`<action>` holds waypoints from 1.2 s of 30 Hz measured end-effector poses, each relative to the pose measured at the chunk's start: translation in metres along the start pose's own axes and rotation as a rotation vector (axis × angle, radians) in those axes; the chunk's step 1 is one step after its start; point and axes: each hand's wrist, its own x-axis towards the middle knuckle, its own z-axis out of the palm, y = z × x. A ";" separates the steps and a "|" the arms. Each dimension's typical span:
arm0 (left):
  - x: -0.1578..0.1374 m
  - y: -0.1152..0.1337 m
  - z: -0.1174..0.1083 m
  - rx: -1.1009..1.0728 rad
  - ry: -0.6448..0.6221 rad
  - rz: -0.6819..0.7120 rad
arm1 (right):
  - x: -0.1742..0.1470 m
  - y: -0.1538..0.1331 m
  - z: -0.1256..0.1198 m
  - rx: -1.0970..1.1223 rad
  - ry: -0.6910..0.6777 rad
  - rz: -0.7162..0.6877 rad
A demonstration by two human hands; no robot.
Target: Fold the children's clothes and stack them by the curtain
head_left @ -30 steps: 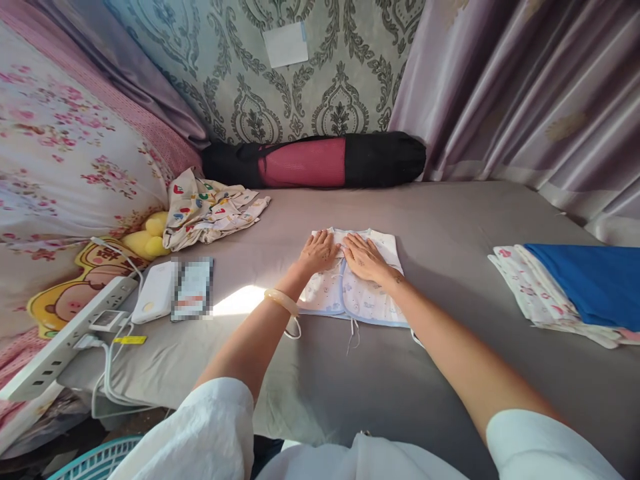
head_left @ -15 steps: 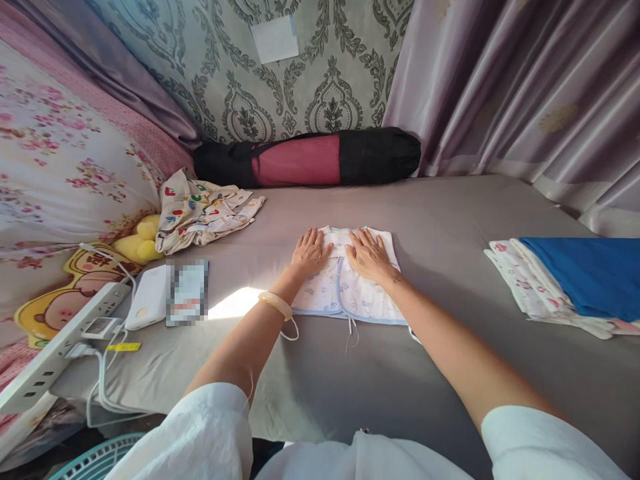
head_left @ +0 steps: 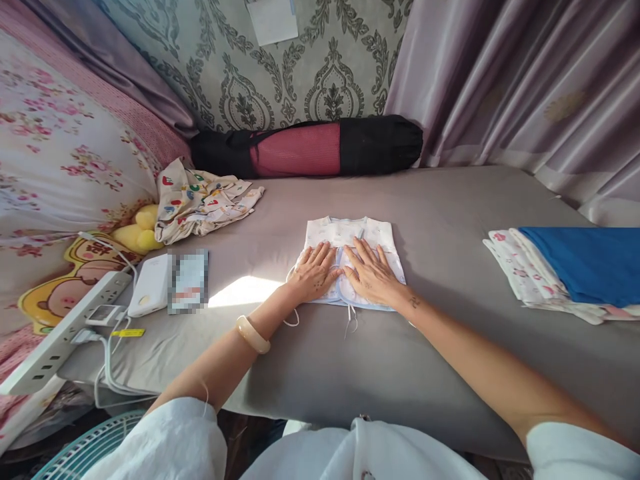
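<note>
Small garment (head_left: 340, 233) — wht, blue trim, faint print — lies flat under L hand (head_left: 314, 273) & R hand (head_left: 374, 275), both spread.

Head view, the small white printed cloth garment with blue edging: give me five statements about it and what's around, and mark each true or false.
1. The left hand and right hand both rest on the garment. True.
2. The folded blue cloth lies to the left of the garment. False: the folded blue cloth lies to its right.
3. The long black-and-pink cylindrical bag lies beyond the garment, near the patterned grey wall. True.
4. The pale cream ring-shaped bangle is on the right arm. False: the bangle is on the left arm.
5. The long white plastic power strip has nothing plugged in. False: a white plug sits in the strip.
</note>
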 end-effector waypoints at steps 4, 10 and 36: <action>-0.001 0.001 0.006 0.021 0.006 0.001 | -0.001 -0.002 0.004 -0.016 0.036 0.003; 0.000 0.001 0.000 0.034 -0.023 -0.012 | -0.003 -0.004 -0.007 0.006 -0.006 0.011; -0.057 -0.005 -0.008 -0.118 -0.016 -0.025 | -0.068 -0.012 -0.023 0.089 -0.107 -0.108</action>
